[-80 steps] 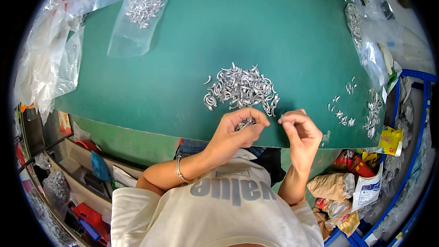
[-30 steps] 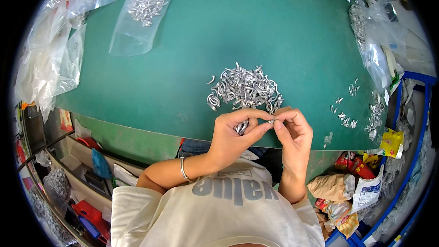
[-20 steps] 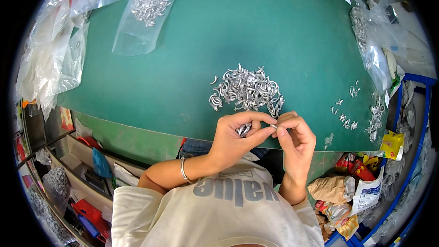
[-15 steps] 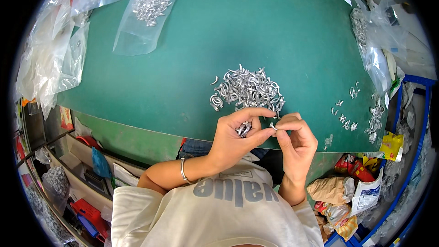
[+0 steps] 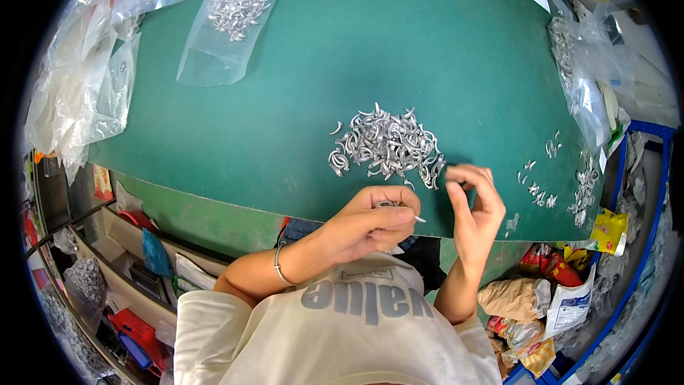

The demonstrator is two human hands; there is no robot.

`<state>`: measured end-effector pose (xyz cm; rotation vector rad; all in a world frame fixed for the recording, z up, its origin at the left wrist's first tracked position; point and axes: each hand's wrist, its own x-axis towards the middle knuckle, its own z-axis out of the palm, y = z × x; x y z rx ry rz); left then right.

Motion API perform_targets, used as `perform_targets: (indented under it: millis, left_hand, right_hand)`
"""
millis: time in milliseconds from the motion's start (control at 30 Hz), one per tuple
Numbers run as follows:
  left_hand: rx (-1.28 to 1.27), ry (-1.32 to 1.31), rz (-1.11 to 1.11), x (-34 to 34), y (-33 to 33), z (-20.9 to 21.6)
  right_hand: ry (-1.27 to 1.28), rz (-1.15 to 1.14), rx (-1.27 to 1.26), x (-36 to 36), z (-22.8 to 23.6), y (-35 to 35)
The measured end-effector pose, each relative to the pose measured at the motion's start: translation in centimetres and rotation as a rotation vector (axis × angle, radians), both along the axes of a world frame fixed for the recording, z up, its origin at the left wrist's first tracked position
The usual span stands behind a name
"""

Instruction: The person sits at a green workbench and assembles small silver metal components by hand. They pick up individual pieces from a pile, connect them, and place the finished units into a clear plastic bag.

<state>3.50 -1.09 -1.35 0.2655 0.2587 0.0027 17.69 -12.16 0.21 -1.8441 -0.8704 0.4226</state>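
Several small curved silver metal pieces (image 5: 387,204) sit in the curl of my left hand (image 5: 374,222), which is closed around them. One more piece (image 5: 420,219) pokes out past its thumb and fingertip. My right hand (image 5: 476,203) hovers by the right edge of the pile, its thumb and bent forefinger apart. The fingertips are slightly smeared, and I see nothing held between them. In front of both hands lies a loose pile of the same curved metal pieces (image 5: 388,139) on the green tabletop (image 5: 306,100).
A clear plastic bag (image 5: 214,64) holding similar pieces lies at the far left. More plastic bags (image 5: 100,100) hang over the left edge. Small groups of pieces (image 5: 586,185) are at the right, near a blue metal frame (image 5: 668,171). Packages and a paper bag (image 5: 516,298) stand below right.
My hands have separated. The left has drawn back toward me and turned, still holding its pieces; the right has moved slightly right and away from the piece both were touching.
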Motion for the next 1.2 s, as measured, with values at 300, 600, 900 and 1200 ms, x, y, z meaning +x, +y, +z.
perform_targets:
  millis: [300, 600, 900, 1200]
  left_hand:
    - [-0.005, -0.031, 0.054, -0.3, -0.6, -0.4]
    - [0.148, 0.289, 0.022, -0.1, -1.2, -0.2]
    - [0.465, 0.339, 0.239, 0.0, -1.2, -0.3]
    - [1.061, 0.337, 0.433, 1.1, -2.2, -0.1]
  right_hand:
    - [-0.513, 0.217, -0.183, -0.9, -2.3, 3.6]
    - [-0.447, 0.13, 0.053, 0.3, -2.6, 2.1]
    - [-0.308, 0.029, -0.001, 0.9, -2.0, 0.1]
    - [0.629, -0.084, 0.333, -3.0, -2.0, -0.5]
